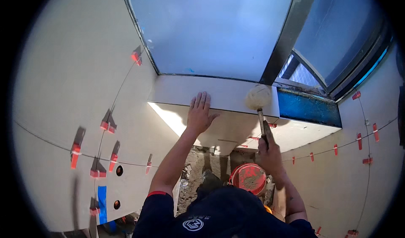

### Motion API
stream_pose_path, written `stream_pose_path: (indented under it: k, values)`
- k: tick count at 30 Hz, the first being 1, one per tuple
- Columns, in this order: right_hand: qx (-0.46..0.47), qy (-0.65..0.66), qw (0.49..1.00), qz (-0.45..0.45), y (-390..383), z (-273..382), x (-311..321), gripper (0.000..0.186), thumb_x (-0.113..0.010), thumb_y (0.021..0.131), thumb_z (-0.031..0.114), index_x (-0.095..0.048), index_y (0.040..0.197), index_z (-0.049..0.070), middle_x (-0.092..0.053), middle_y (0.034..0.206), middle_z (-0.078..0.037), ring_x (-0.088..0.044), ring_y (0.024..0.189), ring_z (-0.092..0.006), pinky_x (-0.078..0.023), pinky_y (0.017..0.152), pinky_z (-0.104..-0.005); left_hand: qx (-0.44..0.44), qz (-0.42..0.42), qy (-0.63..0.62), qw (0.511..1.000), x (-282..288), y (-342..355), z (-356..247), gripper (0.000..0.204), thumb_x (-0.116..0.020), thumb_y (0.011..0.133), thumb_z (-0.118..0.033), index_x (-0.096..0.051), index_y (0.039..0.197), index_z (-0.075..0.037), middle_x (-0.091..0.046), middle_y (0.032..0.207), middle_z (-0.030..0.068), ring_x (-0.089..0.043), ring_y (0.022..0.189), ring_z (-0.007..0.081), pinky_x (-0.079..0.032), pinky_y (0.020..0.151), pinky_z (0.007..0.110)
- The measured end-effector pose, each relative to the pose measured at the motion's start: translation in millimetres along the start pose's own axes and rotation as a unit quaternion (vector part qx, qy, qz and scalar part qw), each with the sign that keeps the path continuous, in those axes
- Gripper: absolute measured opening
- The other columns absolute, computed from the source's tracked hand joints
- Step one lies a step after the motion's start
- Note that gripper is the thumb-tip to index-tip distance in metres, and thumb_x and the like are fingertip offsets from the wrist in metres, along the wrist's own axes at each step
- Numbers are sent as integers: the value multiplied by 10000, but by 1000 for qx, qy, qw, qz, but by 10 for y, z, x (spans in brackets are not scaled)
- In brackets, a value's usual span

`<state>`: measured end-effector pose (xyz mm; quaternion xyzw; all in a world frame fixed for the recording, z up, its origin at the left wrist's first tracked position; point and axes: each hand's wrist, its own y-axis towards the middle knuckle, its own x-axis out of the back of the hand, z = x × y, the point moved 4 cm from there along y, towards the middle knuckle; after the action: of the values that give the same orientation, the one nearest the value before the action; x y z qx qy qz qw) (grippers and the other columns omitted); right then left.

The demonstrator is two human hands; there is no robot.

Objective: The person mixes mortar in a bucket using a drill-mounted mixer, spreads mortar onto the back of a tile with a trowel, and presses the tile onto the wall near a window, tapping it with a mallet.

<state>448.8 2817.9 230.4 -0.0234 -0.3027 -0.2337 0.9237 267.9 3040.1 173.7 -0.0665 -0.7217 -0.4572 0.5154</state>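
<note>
White rectangular sill tile (228, 93), glossy, lying flat on the ledge just under the window glass, front edge overhanging the wall tile below. Rubber mallet (258, 97): round off-white head resting on the tile's right end, dark handle angled down from the head and toward the person.

A room under renovation: fresh wall tiles (67, 81) with red levelling clips (107, 127), rubble floor (196, 176), mortar bucket (249, 178).
</note>
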Motion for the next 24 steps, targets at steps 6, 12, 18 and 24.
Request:
stream_pose_path:
  k: [6,12,18,24]
  values:
    - [-86,29,996,14,250,43,-31,448,-448,973,182,-385,1406,90,-493,630,-85,-483,550,-159,-422,542,-351,14,10,-37,999,-335,-77,107,756,-554,874,-492,-344,1382,27,-374,1432,204,-356,1327,378,-305,1067,496]
    - [-135,42,989,47,423,37,-353,423,-435,965,176,-424,1378,83,-541,716,-97,-526,631,-168,-457,623,-327,15,-4,-52,999,-397,-84,144,772,-549,873,-499,-325,1394,25,-364,1437,202,-347,1332,376,-294,1073,494]
    - [-103,-17,994,25,442,138,-422,404,-444,971,175,-433,1359,62,-495,667,-2,-466,565,-68,-412,512,-257,20,9,-47,999,-380,-79,180,799,-552,864,-513,-310,1400,28,-347,1441,209,-328,1340,377,-286,1078,501]
    - [-91,45,995,14,500,126,-471,393,-438,970,159,-438,1351,64,-492,653,-6,-457,544,-74,-402,493,-250,24,22,-76,997,-396,-84,183,786,-543,861,-526,-339,1379,29,-348,1436,220,-330,1339,378,-291,1075,503]
